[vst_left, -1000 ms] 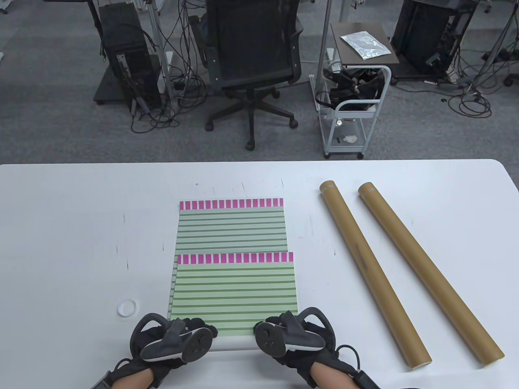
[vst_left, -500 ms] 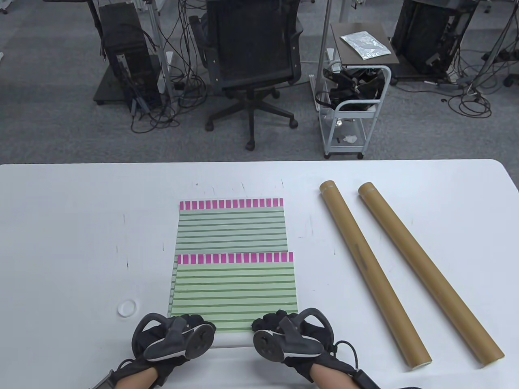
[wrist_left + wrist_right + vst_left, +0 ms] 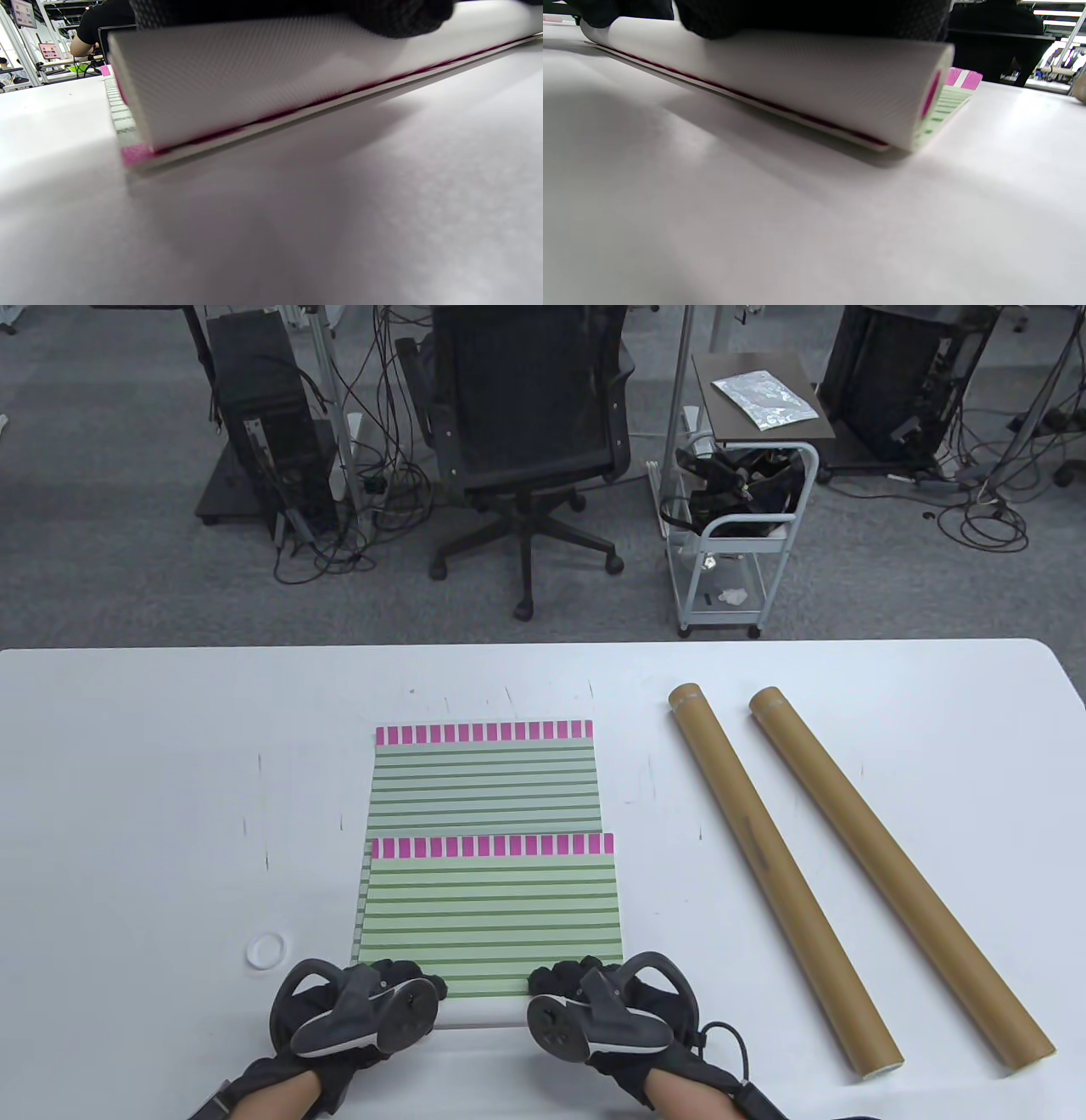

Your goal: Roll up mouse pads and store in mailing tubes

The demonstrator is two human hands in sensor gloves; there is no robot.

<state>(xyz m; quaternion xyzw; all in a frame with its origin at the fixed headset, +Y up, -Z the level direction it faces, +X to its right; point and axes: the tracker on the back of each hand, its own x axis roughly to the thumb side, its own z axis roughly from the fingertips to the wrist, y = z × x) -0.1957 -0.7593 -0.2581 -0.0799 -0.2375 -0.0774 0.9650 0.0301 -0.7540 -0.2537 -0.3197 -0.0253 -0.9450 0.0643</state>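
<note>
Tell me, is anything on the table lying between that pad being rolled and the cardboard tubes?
Nothing visible: only bare table lies between the near mouse pad and the two mailing tubes.

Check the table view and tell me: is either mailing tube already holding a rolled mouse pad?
No: both mailing tubes lie apart on the table, while both hands roll the near mouse pad.

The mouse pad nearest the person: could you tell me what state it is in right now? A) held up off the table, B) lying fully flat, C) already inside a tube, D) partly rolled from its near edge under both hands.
D: the near mouse pad has its near edge curled into a white roll under the left hand and right hand, the rest flat on the table.
</note>
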